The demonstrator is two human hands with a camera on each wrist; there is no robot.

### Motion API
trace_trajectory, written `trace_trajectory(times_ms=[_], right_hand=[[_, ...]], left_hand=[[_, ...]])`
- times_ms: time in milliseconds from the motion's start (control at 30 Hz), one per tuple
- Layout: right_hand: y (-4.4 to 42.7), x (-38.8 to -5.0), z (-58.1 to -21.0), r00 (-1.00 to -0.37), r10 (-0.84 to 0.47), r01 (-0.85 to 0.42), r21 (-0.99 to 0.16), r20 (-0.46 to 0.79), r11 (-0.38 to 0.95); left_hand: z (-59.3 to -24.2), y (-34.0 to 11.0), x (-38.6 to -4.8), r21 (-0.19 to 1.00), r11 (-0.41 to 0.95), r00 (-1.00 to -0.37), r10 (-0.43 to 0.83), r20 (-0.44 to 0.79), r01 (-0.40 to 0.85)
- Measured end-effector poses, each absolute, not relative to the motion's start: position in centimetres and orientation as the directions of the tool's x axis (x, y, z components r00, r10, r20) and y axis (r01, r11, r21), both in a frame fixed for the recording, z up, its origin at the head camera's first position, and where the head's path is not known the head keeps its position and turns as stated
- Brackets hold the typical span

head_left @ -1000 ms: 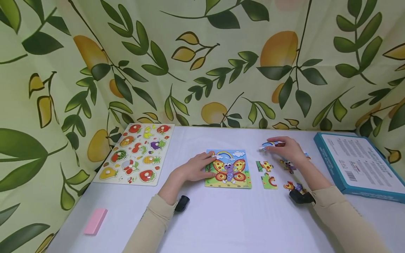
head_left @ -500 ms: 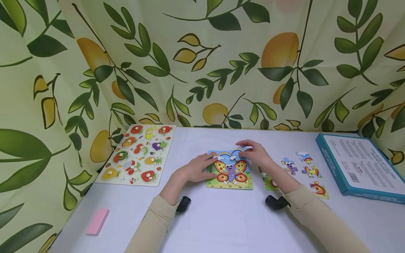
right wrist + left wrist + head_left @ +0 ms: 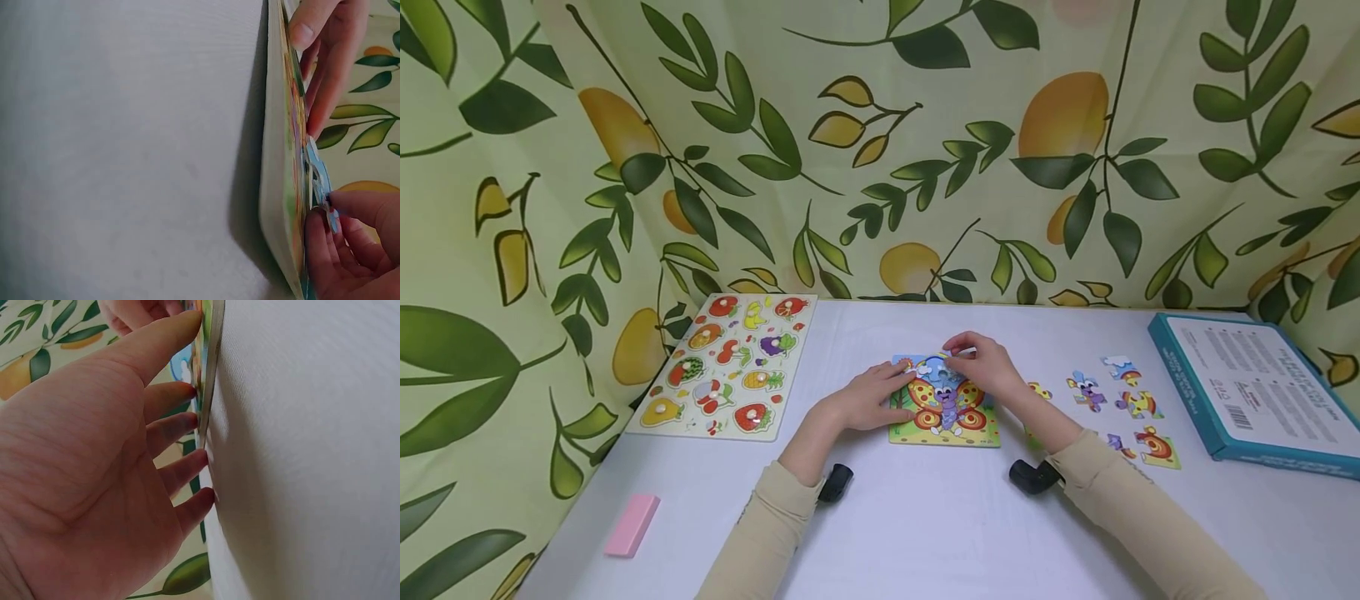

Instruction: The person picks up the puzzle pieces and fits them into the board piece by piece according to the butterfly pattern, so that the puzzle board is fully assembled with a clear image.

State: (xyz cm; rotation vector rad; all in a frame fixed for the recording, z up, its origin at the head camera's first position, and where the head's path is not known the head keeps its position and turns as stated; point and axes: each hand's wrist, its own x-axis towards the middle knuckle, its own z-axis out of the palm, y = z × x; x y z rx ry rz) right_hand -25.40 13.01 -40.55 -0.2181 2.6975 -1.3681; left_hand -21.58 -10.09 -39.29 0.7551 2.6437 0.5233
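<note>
A butterfly puzzle board (image 3: 951, 435) lies flat on the white table in front of the person. My left hand (image 3: 861, 402) rests on its left edge, the fingers fairly straight and spread, thumb and fingertips touching the board (image 3: 207, 369). Over the top of the board, my right hand (image 3: 992, 369) pinches a blue jigsaw piece (image 3: 320, 172) between thumb and fingers. That piece is tilted in the right wrist view, its edge close to the picture. Loose jigsaw pieces, among them a purple one (image 3: 1086, 391), lie to the right; the right forearm partly hides some.
A fruit peg puzzle (image 3: 727, 377) lies at the back left, a pink block (image 3: 632, 525) at the front left. At the right is a teal-edged box (image 3: 1262, 383). A leaf-patterned curtain (image 3: 925, 208) stands behind the table.
My right hand has carried the rainbow-and-sky piece leftward from the loose pieces onto the top of the board, shifting slightly further left recently. The left hand has stayed on the board.
</note>
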Motion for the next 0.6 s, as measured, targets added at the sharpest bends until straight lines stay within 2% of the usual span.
trace_trajectory(times_ms=[200, 600], right_hand=[[12.83, -25.95, -40.46, -0.983, -0.185, -0.121, -0.753, -0.001, 0.647], [12.72, -26.1, -40.41, -0.984, -0.179, -0.105, -0.724, -0.026, 0.682]], left_hand=[[-38.86, -9.98, -21.7, 0.421, 0.79, -0.798, 0.563, -0.214, 0.445], [-39.19, -9.68, -21.54, 0.374, 0.802, -0.801, 0.561, -0.207, 0.465]])
